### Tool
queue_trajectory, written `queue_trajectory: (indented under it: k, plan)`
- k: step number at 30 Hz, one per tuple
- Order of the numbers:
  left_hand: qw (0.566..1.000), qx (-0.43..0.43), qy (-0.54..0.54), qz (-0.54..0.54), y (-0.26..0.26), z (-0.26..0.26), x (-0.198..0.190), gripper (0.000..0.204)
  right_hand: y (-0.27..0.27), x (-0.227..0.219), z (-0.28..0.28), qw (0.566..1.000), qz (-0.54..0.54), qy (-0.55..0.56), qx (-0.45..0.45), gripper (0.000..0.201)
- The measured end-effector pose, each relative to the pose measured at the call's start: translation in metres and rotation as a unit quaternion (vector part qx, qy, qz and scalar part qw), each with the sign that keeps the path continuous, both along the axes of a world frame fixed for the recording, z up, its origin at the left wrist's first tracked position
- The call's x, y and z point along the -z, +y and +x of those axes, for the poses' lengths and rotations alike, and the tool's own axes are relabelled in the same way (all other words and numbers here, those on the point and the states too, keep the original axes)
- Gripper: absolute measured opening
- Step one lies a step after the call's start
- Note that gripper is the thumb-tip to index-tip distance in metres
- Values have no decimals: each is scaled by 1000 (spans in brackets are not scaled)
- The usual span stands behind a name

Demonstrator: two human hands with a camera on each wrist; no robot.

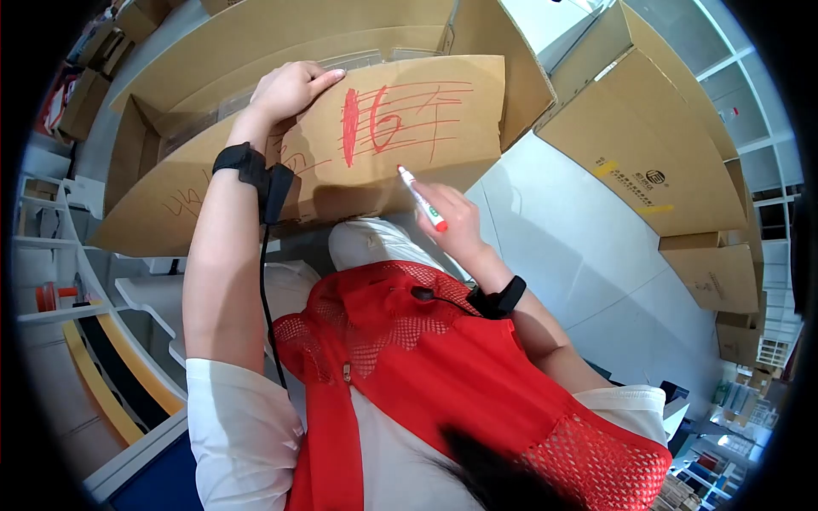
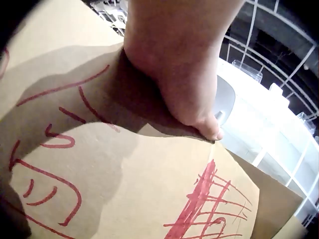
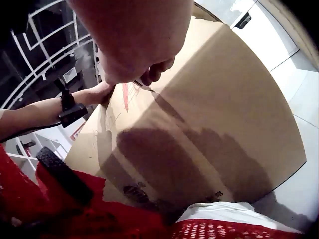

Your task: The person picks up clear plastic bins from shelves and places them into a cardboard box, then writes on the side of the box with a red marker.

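My left hand (image 1: 290, 92) grips the top edge of a cardboard flap (image 1: 477, 111), its thumb along the edge and the other fingers largely hidden behind the board. In the left wrist view the hand (image 2: 182, 84) bends over that edge beside red strokes. My right hand (image 1: 454, 223) holds a white marker (image 1: 419, 198) with red ends, its tip just below the writing. On the board are a filled-in red bar, a "6" and a character crossed by several red lines (image 1: 409, 115). The right wrist view shows the right hand (image 3: 144, 64) close over the board, most of the marker hidden.
The open cardboard box (image 1: 281, 34) extends behind the flap. Another large carton (image 1: 639, 145) with printing stands at the right on the pale tiled floor (image 1: 545, 230). White shelving (image 1: 51, 243) lines the left side. The flap's lower edge is close to the person's lap.
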State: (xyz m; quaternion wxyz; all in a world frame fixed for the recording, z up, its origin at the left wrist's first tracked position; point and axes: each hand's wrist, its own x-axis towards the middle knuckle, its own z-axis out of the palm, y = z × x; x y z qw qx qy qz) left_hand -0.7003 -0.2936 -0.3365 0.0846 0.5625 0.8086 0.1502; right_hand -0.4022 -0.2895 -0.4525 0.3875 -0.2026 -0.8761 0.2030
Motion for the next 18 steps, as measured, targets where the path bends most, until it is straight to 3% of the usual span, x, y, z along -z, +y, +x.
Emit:
queue_trajectory:
  k: [7, 11, 14, 18]
  plan:
    - [1000, -12, -6, -14, -2, 5, -5, 49, 19, 7, 33, 994, 8, -9, 113, 36]
    - [1000, 6, 16, 25, -2, 1, 1, 48, 4, -17, 0, 999, -31, 41, 1, 36]
    - [1000, 3, -20, 2, -3, 2, -3, 48, -4, -25, -35, 994, -22, 3, -102, 42]
    - [1000, -11, -21, 3, -5, 7, -6, 47, 2, -25, -37, 997, 4, -12, -74, 34]
